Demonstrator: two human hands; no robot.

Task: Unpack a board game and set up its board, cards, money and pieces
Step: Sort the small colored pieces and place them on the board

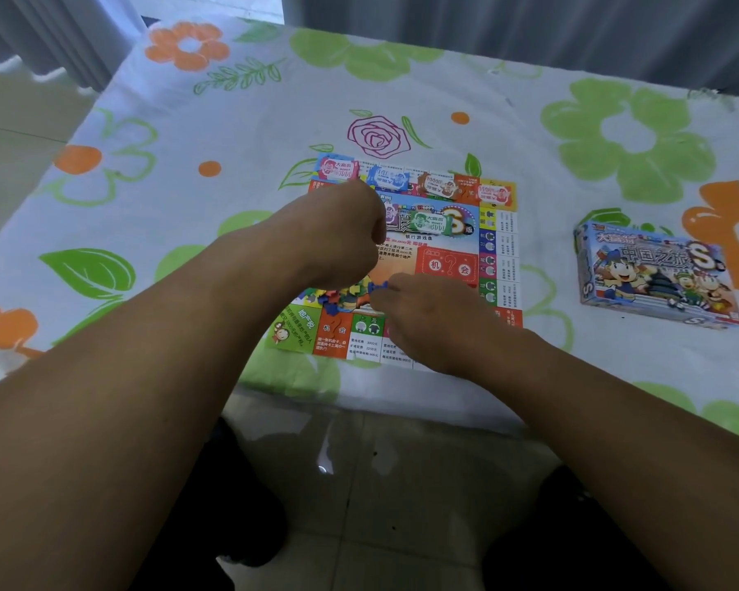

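Flowered tablecloth (530, 100) spread flat; grey curtains (530, 27) behind it, glossy tiled floor (402, 484) below

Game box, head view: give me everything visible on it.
The game box is a small flat rectangular carton, cardboard by its look, printed mostly blue with cartoon figures, Chinese title lettering and a large S. It looks closed. It lies flat, lid up, slightly skewed, on the floral tablecloth to the right of the board, clear of it. Nothing rests on it; neither the left hand nor the right hand touches it.

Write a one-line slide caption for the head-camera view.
Right hand pinches a blue piece at the pile on the game board; money stacks line its far edge.
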